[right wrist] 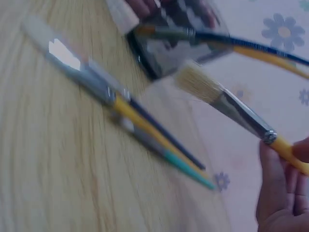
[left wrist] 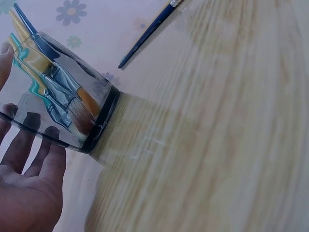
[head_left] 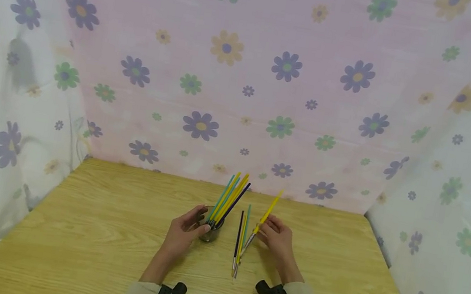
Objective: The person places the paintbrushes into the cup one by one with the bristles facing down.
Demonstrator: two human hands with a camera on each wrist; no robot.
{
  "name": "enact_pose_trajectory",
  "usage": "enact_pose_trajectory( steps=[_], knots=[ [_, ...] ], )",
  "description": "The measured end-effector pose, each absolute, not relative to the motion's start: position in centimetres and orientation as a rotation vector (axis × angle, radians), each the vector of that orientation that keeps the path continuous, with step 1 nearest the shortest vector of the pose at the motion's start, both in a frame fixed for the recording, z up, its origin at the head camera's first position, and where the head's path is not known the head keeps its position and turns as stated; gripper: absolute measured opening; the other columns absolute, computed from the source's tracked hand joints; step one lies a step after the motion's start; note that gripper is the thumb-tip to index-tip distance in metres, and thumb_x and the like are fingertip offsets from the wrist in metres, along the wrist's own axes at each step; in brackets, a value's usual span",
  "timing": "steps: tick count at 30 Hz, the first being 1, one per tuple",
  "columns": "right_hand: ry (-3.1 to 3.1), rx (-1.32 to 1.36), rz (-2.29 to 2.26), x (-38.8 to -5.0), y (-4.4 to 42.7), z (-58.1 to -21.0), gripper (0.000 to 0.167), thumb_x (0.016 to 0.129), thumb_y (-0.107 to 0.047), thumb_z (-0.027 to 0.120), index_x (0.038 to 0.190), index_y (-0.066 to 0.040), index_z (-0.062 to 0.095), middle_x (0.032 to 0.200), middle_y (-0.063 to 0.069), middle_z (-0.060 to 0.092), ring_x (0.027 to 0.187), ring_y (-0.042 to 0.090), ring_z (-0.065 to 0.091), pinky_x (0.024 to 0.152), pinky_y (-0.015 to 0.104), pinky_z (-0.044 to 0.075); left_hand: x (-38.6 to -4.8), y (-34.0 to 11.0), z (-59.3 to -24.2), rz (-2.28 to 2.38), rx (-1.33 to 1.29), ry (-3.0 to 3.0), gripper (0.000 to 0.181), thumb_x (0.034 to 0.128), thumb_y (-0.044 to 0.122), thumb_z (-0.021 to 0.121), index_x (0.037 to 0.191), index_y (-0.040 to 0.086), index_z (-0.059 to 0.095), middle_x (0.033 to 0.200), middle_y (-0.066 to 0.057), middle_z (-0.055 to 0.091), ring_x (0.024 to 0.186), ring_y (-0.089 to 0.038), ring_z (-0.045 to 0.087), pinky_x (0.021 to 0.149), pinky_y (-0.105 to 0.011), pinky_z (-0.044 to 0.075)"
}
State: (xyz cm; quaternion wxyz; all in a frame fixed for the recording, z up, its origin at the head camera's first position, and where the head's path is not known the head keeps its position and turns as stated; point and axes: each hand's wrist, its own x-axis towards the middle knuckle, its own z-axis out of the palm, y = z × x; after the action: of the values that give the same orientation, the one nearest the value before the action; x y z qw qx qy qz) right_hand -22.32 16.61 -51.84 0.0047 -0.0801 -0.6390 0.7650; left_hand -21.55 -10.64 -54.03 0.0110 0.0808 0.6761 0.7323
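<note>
My left hand [head_left: 179, 235] holds a dark-tinted glass [head_left: 209, 235], thumb on the near side and fingers on the far side. Inside it stand several paintbrushes [head_left: 227, 199], bristles down, with teal, yellow and dark blue handles; their bristles [left wrist: 82, 116] show through the glass in the left wrist view. Between thumb and fingers, my right hand [head_left: 278, 240] pinches a yellow-handled paintbrush [head_left: 270, 208], its pale flat bristles [right wrist: 198, 83] pointing down and apart from the glass. Left of that hand, a dark paintbrush [head_left: 238, 236], a yellow one [head_left: 240, 249] and a teal one [head_left: 248, 220] lie together on the table.
The wood-grain table [head_left: 113, 230] extends to both sides of the hands. A flowered cloth [head_left: 246, 72] hangs behind it and along both sides. A dark device [head_left: 172, 292] sits on the left wrist and another [head_left: 271, 291] on the right.
</note>
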Motion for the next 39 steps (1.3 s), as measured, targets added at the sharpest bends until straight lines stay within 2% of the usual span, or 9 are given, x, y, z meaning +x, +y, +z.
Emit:
enact_pose_trajectory(
  steps=[3, 7, 12, 17, 21, 26, 34, 39],
  knots=[
    [-1.83, -0.162, 2.483, -22.0, 15.5, -51.2, 0.047, 0.099, 0.006, 0.057, 0.142, 0.012, 0.042, 0.118, 0.015, 0.058, 0.1, 0.017, 0.068, 0.086, 0.027, 0.062, -21.5, -10.7, -54.0, 2.289, 0.246, 2.131, 0.068, 0.0928, 0.006, 0.074, 0.153, 0.002, 0.044, 0.151, -0.014, 0.053, 0.141, -0.037, 0.047, 0.119, -0.049, 0.037],
    [-1.654, -0.093, 2.523, -21.8, 14.2, -49.8, 0.037, 0.098, 0.008, 0.057, 0.133, 0.008, 0.047, 0.109, 0.007, 0.059, 0.1, 0.016, 0.066, 0.089, 0.029, 0.062, -21.5, -10.7, -54.2, 2.305, 0.25, 2.103, 0.068, 0.0929, 0.006, 0.074, 0.153, 0.002, 0.044, 0.151, -0.013, 0.052, 0.142, -0.036, 0.046, 0.12, -0.049, 0.037],
    [-1.512, -0.03, 2.515, -21.6, 12.7, -47.7, 0.027, 0.095, 0.011, 0.058, 0.121, 0.003, 0.053, 0.106, 0.007, 0.058, 0.099, 0.018, 0.067, 0.09, 0.031, 0.062, -21.5, -10.6, -54.3, 2.305, 0.274, 2.09, 0.068, 0.0938, 0.007, 0.073, 0.154, 0.001, 0.042, 0.153, -0.014, 0.051, 0.142, -0.037, 0.045, 0.12, -0.047, 0.037],
    [-1.495, 0.022, 2.472, -21.7, 11.3, -46.7, 0.023, 0.094, 0.013, 0.061, 0.113, 0.0, 0.058, 0.103, 0.007, 0.061, 0.093, 0.019, 0.072, 0.084, 0.03, 0.063, -21.3, -10.6, -54.0, 2.325, 0.27, 2.076, 0.067, 0.0939, 0.007, 0.073, 0.154, 0.002, 0.043, 0.152, -0.013, 0.051, 0.142, -0.037, 0.046, 0.12, -0.049, 0.036],
    [-1.494, 0.055, 2.423, -21.9, 10.3, -46.6, 0.024, 0.093, 0.014, 0.063, 0.114, 0.004, 0.059, 0.104, 0.01, 0.063, 0.09, 0.017, 0.07, 0.081, 0.031, 0.064, -21.4, -10.5, -54.0, 2.337, 0.272, 2.06, 0.068, 0.0937, 0.008, 0.074, 0.154, 0.002, 0.043, 0.152, -0.013, 0.052, 0.142, -0.037, 0.045, 0.121, -0.05, 0.035],
    [-1.563, 0.095, 2.319, -22.2, 9.3, -47.1, 0.03, 0.09, 0.013, 0.067, 0.118, 0.013, 0.055, 0.106, 0.014, 0.063, 0.097, 0.023, 0.068, 0.081, 0.031, 0.064, -21.4, -10.5, -54.2, 2.326, 0.271, 2.073, 0.069, 0.0935, 0.008, 0.074, 0.154, 0.001, 0.042, 0.152, -0.014, 0.051, 0.141, -0.037, 0.046, 0.12, -0.051, 0.036],
    [-1.703, 0.06, 2.234, -22.5, 8.1, -48.5, 0.028, 0.093, 0.009, 0.067, 0.12, 0.011, 0.059, 0.109, 0.015, 0.062, 0.092, 0.014, 0.067, 0.081, 0.03, 0.064, -21.1, -10.4, -54.0, 2.343, 0.294, 2.069, 0.068, 0.094, 0.006, 0.073, 0.153, -0.002, 0.041, 0.153, -0.017, 0.05, 0.141, -0.04, 0.045, 0.12, -0.053, 0.035],
    [-1.713, 0.08, 2.235, -22.5, 7.8, -49.0, 0.025, 0.096, 0.003, 0.066, 0.119, 0.012, 0.06, 0.109, 0.018, 0.063, 0.089, 0.013, 0.067, 0.081, 0.032, 0.064, -21.2, -10.4, -54.0, 2.355, 0.288, 2.058, 0.067, 0.0937, 0.005, 0.073, 0.153, -0.001, 0.042, 0.152, -0.018, 0.05, 0.141, -0.039, 0.046, 0.12, -0.052, 0.036]
  ],
)
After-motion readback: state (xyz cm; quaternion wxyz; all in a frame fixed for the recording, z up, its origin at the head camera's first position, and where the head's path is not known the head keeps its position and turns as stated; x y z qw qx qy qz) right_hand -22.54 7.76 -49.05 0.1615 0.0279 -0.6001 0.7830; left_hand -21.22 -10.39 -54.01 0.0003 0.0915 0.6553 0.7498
